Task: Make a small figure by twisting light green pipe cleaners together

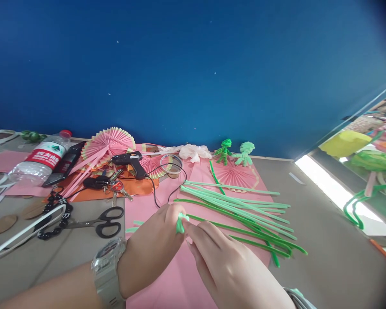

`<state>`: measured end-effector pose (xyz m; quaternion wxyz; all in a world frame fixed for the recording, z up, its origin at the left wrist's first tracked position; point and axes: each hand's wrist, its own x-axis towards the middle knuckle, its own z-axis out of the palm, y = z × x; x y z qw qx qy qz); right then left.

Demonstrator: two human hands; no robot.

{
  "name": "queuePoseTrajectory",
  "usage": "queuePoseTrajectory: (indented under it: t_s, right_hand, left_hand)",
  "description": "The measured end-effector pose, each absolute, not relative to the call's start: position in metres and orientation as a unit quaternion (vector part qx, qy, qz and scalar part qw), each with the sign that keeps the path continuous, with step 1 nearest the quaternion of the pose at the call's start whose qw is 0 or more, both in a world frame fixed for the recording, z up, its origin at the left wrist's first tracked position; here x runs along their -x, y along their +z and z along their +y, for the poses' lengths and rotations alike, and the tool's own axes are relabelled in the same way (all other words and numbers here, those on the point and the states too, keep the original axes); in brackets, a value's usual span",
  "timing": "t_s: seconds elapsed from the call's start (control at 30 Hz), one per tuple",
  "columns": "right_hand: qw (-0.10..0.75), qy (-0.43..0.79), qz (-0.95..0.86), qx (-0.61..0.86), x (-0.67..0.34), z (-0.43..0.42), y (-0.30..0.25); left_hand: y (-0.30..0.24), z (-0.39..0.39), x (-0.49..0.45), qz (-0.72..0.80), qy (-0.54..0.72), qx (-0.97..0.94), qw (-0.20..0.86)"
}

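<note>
Both hands meet over a pink paper sheet (180, 279). The left hand (151, 246), with a clear watch (108, 268) at its wrist, and the right hand (221, 262) each pinch a short, pale mint-green fuzzy pipe cleaner piece (181, 224) between closed fingertips. It looks bunched into a small wad, mostly hidden by the fingers. Just right of it spreads a loose pile of long green pipe cleaners (241, 210); black-handled scissors (106, 221) lie well to the left.
</note>
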<state>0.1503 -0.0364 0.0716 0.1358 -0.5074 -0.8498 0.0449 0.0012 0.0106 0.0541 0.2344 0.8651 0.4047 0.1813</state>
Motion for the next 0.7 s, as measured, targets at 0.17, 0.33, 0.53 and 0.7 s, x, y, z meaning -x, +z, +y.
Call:
queuePoseTrajectory:
  t_s: [0.17,0.33,0.53,0.7]
  right_hand:
    - [0.149,0.061,-0.857,0.490,-0.148,-0.038,0.064]
    - [0.152,0.089,-0.866,0.467,-0.147,-0.037,0.068]
    - [0.158,0.102,-0.863,0.469,-0.151,-0.031,0.080]
    - [0.178,0.110,-0.854,0.477,-0.154,-0.029,0.083]
  left_hand:
    - [0.059,0.013,0.002,0.457,0.197,-0.806,0.320]
    - [0.058,0.013,0.005,0.463,0.211,-0.762,0.400]
    - [0.060,0.014,0.006,0.431,0.200,-0.752,0.457]
    - [0.064,0.013,0.005,0.429,0.169,-0.782,0.418]
